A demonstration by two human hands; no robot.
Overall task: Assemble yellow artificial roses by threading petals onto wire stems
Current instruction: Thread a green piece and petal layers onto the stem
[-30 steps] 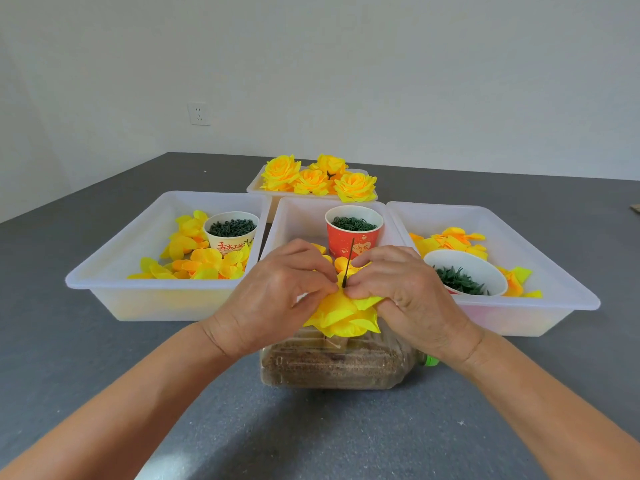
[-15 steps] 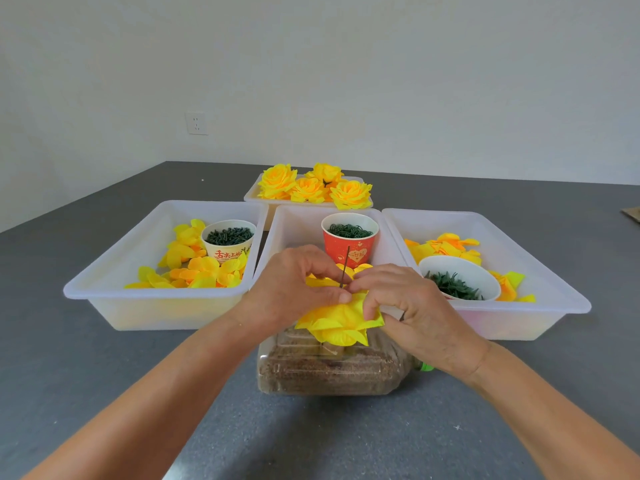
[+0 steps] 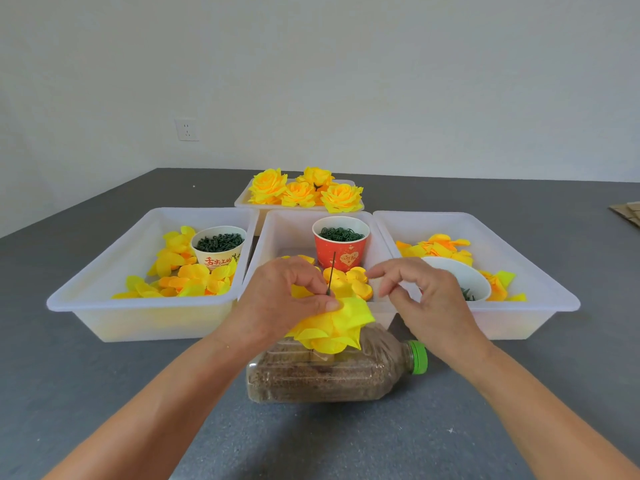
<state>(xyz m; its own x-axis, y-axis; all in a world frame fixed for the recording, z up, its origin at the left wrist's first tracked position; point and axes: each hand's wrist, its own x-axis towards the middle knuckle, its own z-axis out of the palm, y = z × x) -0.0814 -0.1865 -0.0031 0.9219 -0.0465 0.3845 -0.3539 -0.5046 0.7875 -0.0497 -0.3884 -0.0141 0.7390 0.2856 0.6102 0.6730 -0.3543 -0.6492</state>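
Yellow fabric petals (image 3: 332,323) sit bunched on the thin dark wire stem (image 3: 331,273), which stands upright out of a sand-filled plastic bottle (image 3: 325,372) lying on its side on the grey table (image 3: 104,393). From my seat I see my left hand (image 3: 280,301) curled over the bunch, its fingertips pinching the petals tight against the wire just where it comes out of the fabric. My right hand (image 3: 420,292) hovers just beside the stem with fingers loosely bent and holding nothing that I can make out. I judge the step in hand to be seating this layer before the next piece goes on. To do it well, I would keep the left pinch low and firm so the stack cannot ride up, and keep the wire vertical so the bottle takes the load. The right hand should fetch from the loose petals (image 3: 349,280) in the middle tray (image 3: 277,237), or from the red cup (image 3: 341,247) of small green parts, and thread straight down over the wire tip. Finished roses (image 3: 301,192) wait in the far tray.
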